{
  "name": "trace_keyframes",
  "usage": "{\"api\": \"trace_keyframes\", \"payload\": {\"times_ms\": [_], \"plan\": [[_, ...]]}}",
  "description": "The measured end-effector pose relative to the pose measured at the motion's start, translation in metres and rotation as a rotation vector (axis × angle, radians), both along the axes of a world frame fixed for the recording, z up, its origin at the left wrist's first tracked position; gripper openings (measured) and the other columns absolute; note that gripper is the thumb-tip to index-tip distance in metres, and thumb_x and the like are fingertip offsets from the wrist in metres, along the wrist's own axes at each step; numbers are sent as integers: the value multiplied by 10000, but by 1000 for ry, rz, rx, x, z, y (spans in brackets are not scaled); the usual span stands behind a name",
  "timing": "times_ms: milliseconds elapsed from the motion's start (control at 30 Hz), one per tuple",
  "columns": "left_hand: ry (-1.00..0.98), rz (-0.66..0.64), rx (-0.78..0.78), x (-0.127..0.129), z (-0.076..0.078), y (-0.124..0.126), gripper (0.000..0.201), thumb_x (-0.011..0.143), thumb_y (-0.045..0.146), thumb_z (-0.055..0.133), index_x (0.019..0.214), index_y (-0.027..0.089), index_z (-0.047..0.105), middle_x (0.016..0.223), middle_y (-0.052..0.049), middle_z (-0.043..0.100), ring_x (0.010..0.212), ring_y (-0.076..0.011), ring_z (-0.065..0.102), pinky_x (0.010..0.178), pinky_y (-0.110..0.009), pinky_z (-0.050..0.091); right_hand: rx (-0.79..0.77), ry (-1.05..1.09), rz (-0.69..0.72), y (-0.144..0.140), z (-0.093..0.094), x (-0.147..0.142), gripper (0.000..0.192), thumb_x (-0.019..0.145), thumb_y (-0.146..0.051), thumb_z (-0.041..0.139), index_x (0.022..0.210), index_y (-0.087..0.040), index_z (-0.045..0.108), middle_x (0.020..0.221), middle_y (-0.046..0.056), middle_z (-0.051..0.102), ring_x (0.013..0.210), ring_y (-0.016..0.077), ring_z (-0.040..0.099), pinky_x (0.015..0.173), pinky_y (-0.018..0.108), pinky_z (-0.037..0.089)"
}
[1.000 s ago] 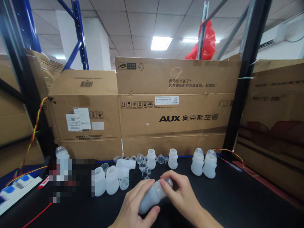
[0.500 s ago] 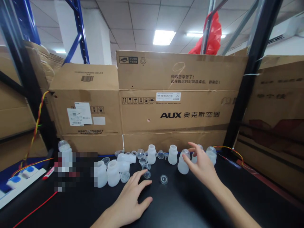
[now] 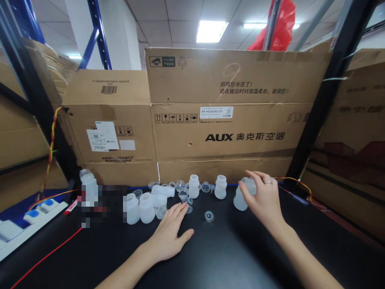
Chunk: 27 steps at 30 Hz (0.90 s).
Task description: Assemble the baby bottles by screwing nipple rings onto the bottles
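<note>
My right hand (image 3: 264,199) is curled on the top of a white capped bottle (image 3: 240,200) that stands on the black table (image 3: 228,257); thumb and fingers touch its upper part. My left hand (image 3: 169,234) lies flat on the table, holding nothing. Its fingertips point at small clear caps and a clear funnel (image 3: 183,196). A round clear cap (image 3: 209,216) lies between the two hands. Two uncapped white bottles (image 3: 194,186) (image 3: 220,187) stand behind it.
More white bottles (image 3: 146,208) cluster at the left, one lying on its side (image 3: 162,191). Cardboard boxes (image 3: 222,136) wall off the back. A black rack post (image 3: 315,116) rises at right. A white power strip (image 3: 30,216) and red wire (image 3: 45,253) lie at left.
A second ago both hands held a bottle near me. My right hand carried it back right and stood it by the other capped bottles; my left hand dropped flat and slid forward.
</note>
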<state>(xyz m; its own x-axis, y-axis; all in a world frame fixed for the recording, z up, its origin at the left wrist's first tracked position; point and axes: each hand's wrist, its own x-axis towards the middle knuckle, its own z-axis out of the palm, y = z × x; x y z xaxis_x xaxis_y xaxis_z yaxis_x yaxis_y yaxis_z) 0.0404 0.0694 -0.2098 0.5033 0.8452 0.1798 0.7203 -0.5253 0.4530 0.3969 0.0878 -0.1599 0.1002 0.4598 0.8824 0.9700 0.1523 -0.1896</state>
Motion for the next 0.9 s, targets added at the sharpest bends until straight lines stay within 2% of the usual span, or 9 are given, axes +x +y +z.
{"api": "trace_keyframes", "payload": {"times_ms": [100, 200, 333, 467, 600, 700, 900], "plan": [[-49, 0, 48, 1, 1, -1, 704, 974, 506, 601, 1601, 264, 391, 1661, -109, 403, 1544, -329, 348, 1286, -591, 340, -41, -3, 212, -9, 1, -23, 341, 995, -424, 554, 1228, -206, 675, 1219, 122, 632, 1094, 288, 586, 976, 468, 496], [-120, 1, 121, 3, 2, -2, 686, 955, 378, 646, 1587, 267, 403, 1632, -116, 432, 1512, -321, 401, 1257, -583, 392, -252, -38, 439, -18, -7, -50, 262, 1021, -354, 533, 1204, -236, 680, 1232, 109, 625, 1121, 269, 585, 993, 449, 502], [-208, 19, 215, 5, 4, 0, 602, 931, 229, 650, 1510, 284, 495, 1528, -95, 540, 1419, -281, 515, 1200, -522, 473, -538, -86, 605, -23, -27, -76, 230, 1006, -291, 560, 1179, -231, 699, 1185, 97, 643, 1066, 248, 609, 969, 415, 515], [-287, 42, 277, 6, 5, 2, 394, 967, 191, 587, 1349, 272, 635, 1326, -66, 679, 1226, -234, 651, 1074, -434, 563, -680, -104, 648, -20, -42, -87, 244, 986, -206, 547, 1163, -240, 712, 1124, 72, 667, 1014, 225, 633, 956, 372, 509], [-304, 67, 290, 5, 6, 2, 241, 997, 227, 557, 1154, 249, 738, 1133, -50, 760, 1059, -227, 710, 960, -397, 589, -720, -66, 633, -17, -45, -87, 253, 942, -114, 524, 1093, -228, 693, 1082, 50, 674, 990, 201, 640, 927, 322, 503], [-291, 63, 270, 6, 6, 1, 216, 1001, 234, 553, 1050, 242, 763, 1044, -38, 780, 991, -216, 723, 902, -364, 588, -724, -44, 594, -15, -45, -83, 241, 905, -67, 510, 1017, -214, 664, 1003, 32, 669, 943, 186, 636, 865, 296, 494], [-274, 60, 222, 7, 4, 0, 181, 936, 162, 586, 971, 232, 749, 943, -13, 768, 860, -178, 725, 748, -281, 577, -754, -13, 507, -12, -51, -78, 249, 873, -76, 546, 1024, -225, 676, 984, 20, 656, 884, 166, 648, 781, 261, 473]]}}
